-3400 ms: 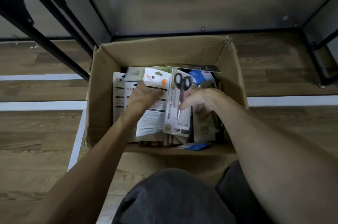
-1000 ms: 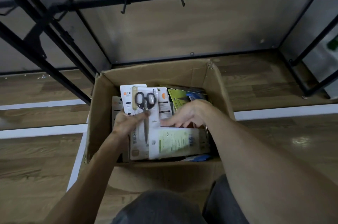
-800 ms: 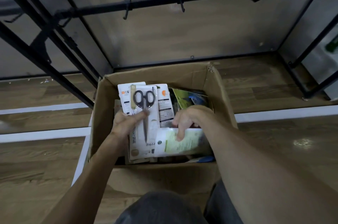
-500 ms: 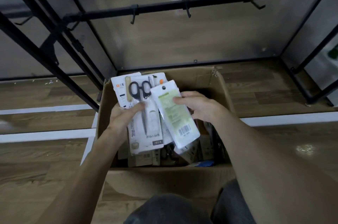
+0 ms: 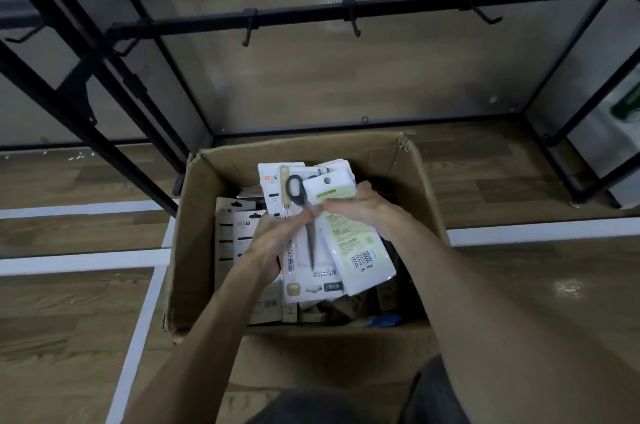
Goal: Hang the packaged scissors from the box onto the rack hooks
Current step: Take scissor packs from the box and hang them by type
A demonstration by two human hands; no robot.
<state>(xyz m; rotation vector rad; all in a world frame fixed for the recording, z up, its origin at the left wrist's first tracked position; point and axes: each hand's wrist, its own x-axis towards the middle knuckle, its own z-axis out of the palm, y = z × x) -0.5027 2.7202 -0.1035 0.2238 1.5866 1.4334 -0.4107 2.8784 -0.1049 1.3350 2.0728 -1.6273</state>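
Note:
An open cardboard box on the floor holds several packaged scissors. My left hand grips a stack of packs above the box; the front one shows black-handled scissors on a white card. My right hand holds a white and green pack, back side up with a barcode, laid over that stack. A black rack bar with three bare hooks runs across above the box.
Black rack legs slant down at the left and stand at the right. Behind the rack is a translucent panel. White tape lines cross the wooden floor. My dark-clothed knee is at the bottom edge.
Both hands lifted packs out of the box. My right hand picked up the white-green pack and brought it onto the stack in my left hand. The view tilted up towards the rack.

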